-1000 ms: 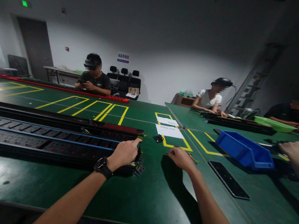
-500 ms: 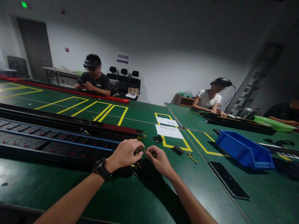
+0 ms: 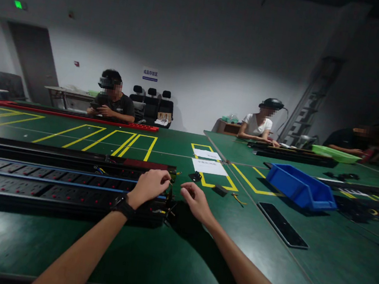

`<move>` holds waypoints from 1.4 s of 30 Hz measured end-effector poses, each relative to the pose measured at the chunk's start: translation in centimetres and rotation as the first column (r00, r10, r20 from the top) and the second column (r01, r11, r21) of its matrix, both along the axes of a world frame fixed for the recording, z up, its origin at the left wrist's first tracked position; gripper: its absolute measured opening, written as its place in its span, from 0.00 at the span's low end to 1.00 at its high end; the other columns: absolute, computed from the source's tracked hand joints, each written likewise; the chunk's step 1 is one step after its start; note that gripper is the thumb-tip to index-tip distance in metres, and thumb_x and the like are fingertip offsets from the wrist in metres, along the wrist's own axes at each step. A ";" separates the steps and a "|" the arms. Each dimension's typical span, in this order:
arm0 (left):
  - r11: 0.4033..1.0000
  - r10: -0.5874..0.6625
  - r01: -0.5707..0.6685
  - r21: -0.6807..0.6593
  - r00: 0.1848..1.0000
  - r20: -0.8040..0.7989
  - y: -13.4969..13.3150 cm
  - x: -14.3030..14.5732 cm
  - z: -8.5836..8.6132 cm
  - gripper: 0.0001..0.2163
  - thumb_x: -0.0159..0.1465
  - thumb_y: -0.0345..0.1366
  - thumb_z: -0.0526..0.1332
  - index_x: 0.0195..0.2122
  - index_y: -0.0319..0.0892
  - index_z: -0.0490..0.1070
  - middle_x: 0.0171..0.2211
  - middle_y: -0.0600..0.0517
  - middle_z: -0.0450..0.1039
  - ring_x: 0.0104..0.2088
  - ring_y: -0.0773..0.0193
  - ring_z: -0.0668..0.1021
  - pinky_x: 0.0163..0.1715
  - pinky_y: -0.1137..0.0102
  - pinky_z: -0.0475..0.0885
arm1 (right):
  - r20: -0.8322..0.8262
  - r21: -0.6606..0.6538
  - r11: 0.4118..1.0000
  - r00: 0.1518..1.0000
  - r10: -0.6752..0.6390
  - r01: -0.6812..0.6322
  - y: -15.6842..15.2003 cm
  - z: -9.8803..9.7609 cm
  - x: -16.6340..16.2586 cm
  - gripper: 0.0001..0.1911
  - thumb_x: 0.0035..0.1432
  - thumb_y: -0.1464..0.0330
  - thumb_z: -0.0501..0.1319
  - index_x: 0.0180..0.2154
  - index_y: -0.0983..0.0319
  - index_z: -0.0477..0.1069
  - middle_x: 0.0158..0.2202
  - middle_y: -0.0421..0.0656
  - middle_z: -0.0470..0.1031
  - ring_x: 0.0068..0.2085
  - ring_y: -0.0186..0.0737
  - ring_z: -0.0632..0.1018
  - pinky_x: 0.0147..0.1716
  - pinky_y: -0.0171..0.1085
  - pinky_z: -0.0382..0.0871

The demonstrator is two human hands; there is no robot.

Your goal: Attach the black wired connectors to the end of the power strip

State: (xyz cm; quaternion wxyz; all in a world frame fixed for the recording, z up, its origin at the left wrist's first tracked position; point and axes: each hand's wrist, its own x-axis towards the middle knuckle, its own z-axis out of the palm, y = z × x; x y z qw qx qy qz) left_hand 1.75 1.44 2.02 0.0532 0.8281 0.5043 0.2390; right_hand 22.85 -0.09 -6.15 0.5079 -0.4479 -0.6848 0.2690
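Note:
My left hand (image 3: 151, 185), with a dark watch on its wrist, rests over the right end of the black power strips (image 3: 71, 194). Its thumb and fingers are pinched together on what looks like a thin wire, of which only a small yellowish bit shows at the fingertips. Just to the right, my right hand (image 3: 197, 201) hovers apart from it over the table, fingers loosely bent, a gap before the thumb and nothing visible in them. Short loose wires (image 3: 161, 212) stick out of the nearest strip's end below my left hand.
Right of my hands lie a small black block (image 3: 219, 190), a short yellow-and-black wire (image 3: 239, 199), a black part (image 3: 195, 176) and a phone (image 3: 283, 225). Beyond are a blue bin (image 3: 301, 189) and paper sheets (image 3: 209, 167). Co-workers sit across the green table (image 3: 143, 258).
My hands were together at the fingertips and have come apart. The left drew back leftward over the strip ends, and the right loosened its pinch. The whole view shifted slightly.

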 end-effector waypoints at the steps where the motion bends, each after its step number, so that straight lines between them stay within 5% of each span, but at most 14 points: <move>1: 0.997 0.075 -0.075 0.006 0.996 -0.045 0.5 0.0 0.2 0.10 0.67 0.39 0.59 0.41 0.47 0.80 0.42 0.49 0.82 0.43 0.56 0.82 0.42 0.66 0.73 | -0.004 -0.006 1.000 1.000 -0.016 0.016 0.1 -0.2 0.1 0.17 0.65 0.53 0.58 0.42 0.60 0.73 0.33 0.41 0.74 0.34 0.39 0.72 0.34 0.37 0.66; 9: 0.974 0.217 -0.224 -0.019 0.962 -0.166 4.0 0.5 -0.2 0.12 0.66 0.41 0.58 0.43 0.47 0.80 0.43 0.45 0.82 0.44 0.52 0.82 0.46 0.62 0.75 | 0.051 -0.038 0.999 0.999 0.004 -0.002 -0.1 -0.3 0.1 0.20 0.67 0.51 0.55 0.39 0.60 0.72 0.32 0.40 0.72 0.33 0.39 0.72 0.33 0.36 0.66; 32: 0.962 0.232 -0.257 -0.097 0.950 -0.210 4.0 1.0 -0.8 0.11 0.63 0.41 0.60 0.40 0.52 0.82 0.42 0.47 0.83 0.45 0.48 0.83 0.45 0.60 0.75 | 0.201 -0.018 0.999 0.979 0.031 -0.028 -0.4 -0.2 0.3 0.19 0.70 0.55 0.52 0.36 0.61 0.71 0.33 0.41 0.74 0.35 0.39 0.72 0.36 0.36 0.62; 42: 0.955 0.198 -0.209 -0.209 0.977 -0.075 5.4 0.2 -1.6 0.12 0.63 0.43 0.62 0.42 0.52 0.83 0.46 0.49 0.83 0.48 0.54 0.82 0.46 0.67 0.74 | 0.251 -0.026 0.998 0.966 0.058 -0.053 -0.2 -0.5 0.3 0.20 0.71 0.54 0.51 0.35 0.60 0.71 0.32 0.41 0.73 0.34 0.39 0.72 0.35 0.37 0.61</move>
